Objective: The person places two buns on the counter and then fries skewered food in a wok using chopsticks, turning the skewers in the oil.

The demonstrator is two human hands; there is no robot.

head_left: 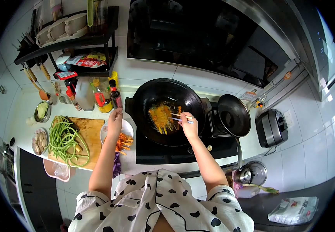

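Kitchen counter with white tiled wall behind, head view. Wok sits on the stove at centre; frying pan to its right. Left of frame: cutting board bearing long green beans. White bowl with orange strips lies left of the wok, partly behind the left forearm.

Step in hand, as judged: working the frying food with chopsticks. Golden food lies in the wok's bottom, near frame centre. Next move seems to call for a low, steady stick angle, parting clumped pieces without splashing.

Pose: both forearms reach up from the lower frame. Right hand grips chopsticks, tips pointing left at the food's edge, wrist over the wok's right side. Left hand hangs above the bowl, near a dark bottle, fingers bent; cannot tell whether it holds anything.
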